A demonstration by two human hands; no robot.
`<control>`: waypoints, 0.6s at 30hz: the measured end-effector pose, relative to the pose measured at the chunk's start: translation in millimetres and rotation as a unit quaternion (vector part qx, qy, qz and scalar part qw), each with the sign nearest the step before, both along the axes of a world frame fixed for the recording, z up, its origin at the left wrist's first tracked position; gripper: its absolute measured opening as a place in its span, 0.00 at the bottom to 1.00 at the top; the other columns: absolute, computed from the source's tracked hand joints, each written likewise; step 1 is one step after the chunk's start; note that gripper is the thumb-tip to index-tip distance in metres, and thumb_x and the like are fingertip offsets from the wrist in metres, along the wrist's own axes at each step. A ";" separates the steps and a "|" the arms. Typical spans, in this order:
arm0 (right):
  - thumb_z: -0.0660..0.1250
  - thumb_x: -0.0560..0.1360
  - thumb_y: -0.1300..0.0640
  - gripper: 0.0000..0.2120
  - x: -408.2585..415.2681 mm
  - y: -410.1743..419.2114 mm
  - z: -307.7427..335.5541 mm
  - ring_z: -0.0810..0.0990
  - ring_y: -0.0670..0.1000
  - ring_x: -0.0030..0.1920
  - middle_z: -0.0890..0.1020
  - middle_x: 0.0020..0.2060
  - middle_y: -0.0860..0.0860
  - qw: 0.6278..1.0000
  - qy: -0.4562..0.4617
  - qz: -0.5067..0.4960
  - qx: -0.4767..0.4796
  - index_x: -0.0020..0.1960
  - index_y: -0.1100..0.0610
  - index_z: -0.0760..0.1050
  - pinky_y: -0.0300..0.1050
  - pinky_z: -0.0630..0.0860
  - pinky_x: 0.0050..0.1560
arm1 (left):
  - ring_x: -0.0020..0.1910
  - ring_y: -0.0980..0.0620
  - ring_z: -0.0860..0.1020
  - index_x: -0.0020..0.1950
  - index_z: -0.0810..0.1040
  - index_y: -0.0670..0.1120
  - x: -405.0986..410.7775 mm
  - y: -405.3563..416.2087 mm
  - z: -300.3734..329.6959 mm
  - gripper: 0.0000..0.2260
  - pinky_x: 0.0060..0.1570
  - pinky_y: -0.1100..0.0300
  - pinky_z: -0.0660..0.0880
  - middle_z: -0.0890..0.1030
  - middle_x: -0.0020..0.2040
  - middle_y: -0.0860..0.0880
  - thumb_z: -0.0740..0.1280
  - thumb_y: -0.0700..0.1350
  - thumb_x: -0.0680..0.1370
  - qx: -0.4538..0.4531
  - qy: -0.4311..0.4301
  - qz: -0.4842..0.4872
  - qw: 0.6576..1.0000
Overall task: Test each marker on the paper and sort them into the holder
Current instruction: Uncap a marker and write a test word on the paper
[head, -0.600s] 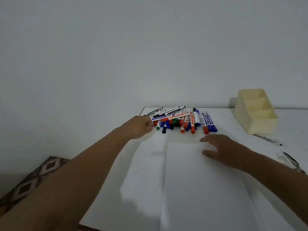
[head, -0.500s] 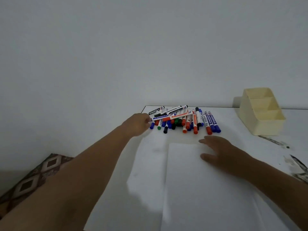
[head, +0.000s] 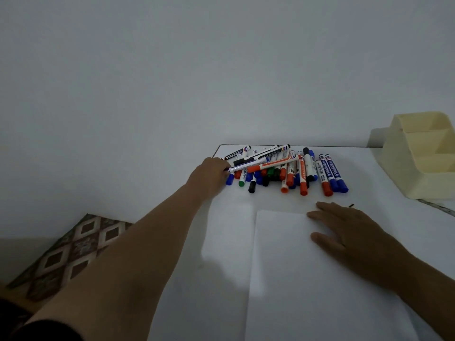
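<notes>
Marker pile (head: 285,171) at the table's (head: 381,188) far edge — one barrel reads "Whiteboard". Left hand (head: 209,174) pinches a white marker (head: 247,164) at the pile's left end. Right hand (head: 349,232) — fingers spread — presses flat on the paper (head: 295,279). Cream holder (head: 421,153) stands right.

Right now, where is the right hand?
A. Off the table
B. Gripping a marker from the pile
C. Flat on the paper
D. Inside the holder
C: the right hand lies flat, fingers straight, on the paper, while the left hand reaches the pile.
</notes>
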State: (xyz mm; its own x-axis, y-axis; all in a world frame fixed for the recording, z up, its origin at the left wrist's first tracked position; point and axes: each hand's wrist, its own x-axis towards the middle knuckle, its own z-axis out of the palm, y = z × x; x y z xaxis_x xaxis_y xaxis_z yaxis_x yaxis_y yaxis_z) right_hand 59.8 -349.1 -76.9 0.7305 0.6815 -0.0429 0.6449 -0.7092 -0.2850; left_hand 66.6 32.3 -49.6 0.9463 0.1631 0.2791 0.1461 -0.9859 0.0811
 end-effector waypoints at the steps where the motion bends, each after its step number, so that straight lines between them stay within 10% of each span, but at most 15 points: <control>1: 0.43 0.74 0.28 0.35 1.2 -0.3 -1.1 0.52 0.42 0.80 0.55 0.81 0.39 1.000 0.003 0.000 0.001 0.79 0.37 0.55 0.42 0.48 0.78 | 0.45 0.49 0.74 0.52 0.81 0.50 -0.3 1.9 -2.3 0.08 0.40 0.55 0.73 0.78 0.44 0.51 0.63 0.44 0.80 -0.002 -0.010 0.000 1.000; 18: 0.62 0.76 0.32 0.38 -4.4 9.3 32.3 0.50 0.48 0.82 0.57 0.81 0.45 0.997 0.065 -0.031 0.021 0.81 0.45 0.56 0.51 0.51 0.80 | 0.45 0.57 0.71 0.61 0.75 0.46 -75.4 -81.2 29.3 0.09 0.42 0.68 0.63 0.76 0.49 0.52 0.58 0.41 0.84 -0.214 -0.124 -0.106 0.963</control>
